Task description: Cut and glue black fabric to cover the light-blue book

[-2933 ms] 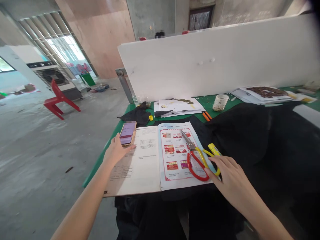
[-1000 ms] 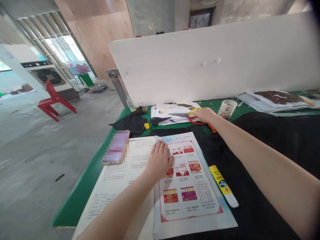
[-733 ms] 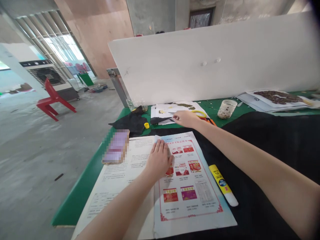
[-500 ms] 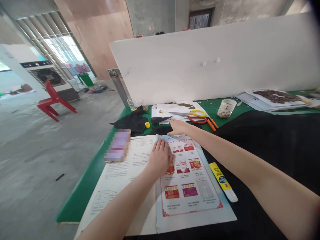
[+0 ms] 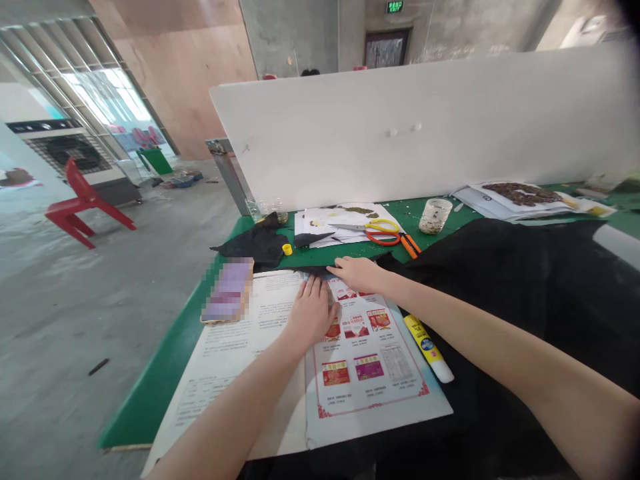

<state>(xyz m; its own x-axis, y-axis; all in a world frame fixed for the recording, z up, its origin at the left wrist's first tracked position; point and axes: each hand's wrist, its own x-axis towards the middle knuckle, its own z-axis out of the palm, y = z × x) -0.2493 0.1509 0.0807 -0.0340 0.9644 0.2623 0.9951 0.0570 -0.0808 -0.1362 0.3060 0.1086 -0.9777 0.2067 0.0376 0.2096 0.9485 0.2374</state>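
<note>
Both hands lie flat and spread, empty: left hand (image 5: 311, 312) and right hand (image 5: 356, 273) press the glossy open booklet (image 5: 370, 373) on black cloth (image 5: 525, 287)

Bare workshop, concrete floor (image 5: 75, 320), green worktable (image 5: 165, 373), scissors (image 5: 377, 232)

The left hand (image 5: 311, 312) lies palm down with its fingers together and stretched forward, the thumb spread out to its right side, and its bare forearm runs back from the wrist toward the lower left. The right hand (image 5: 356, 273) lies just ahead of and to the right of the left hand, also palm down and flat, its fingers pointing to the left so that the fingertips sit just beyond the left hand's fingertips without touching them. The right forearm stretches back from that wrist in a long straight line toward the lower right, and neither hand grips anything.
</note>
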